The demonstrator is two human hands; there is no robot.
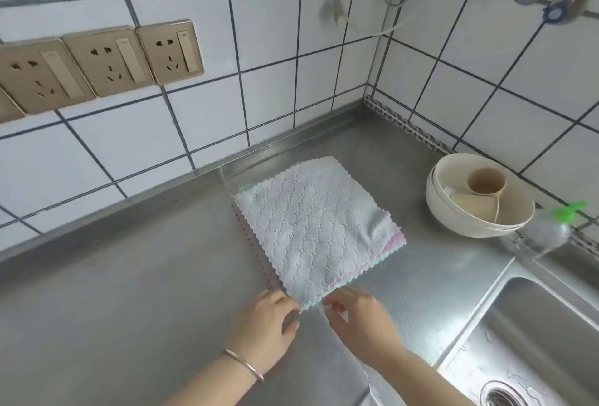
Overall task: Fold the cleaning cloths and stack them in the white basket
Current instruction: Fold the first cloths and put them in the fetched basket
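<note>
A steel counter (pixel 129 276) holds a stack of cleaning cloths (pixel 311 224), pale blue on top. A sink (pixel 534 340) lies right; cream bowls (pixel 479 201) with cups stand behind it. Left hand (pixel 264 324) and right hand (pixel 359 318) apparently pinch the stack's near corner.

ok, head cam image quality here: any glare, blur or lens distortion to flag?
Head view: strong wide-angle distortion, tile lines and the sockets bow toward the edges. Glare on the steel counter beside the sink. The cloth stack is fairly sharp; the left hand and right hand at its near corner are slightly soft. The pump bottle is smeared.
</note>
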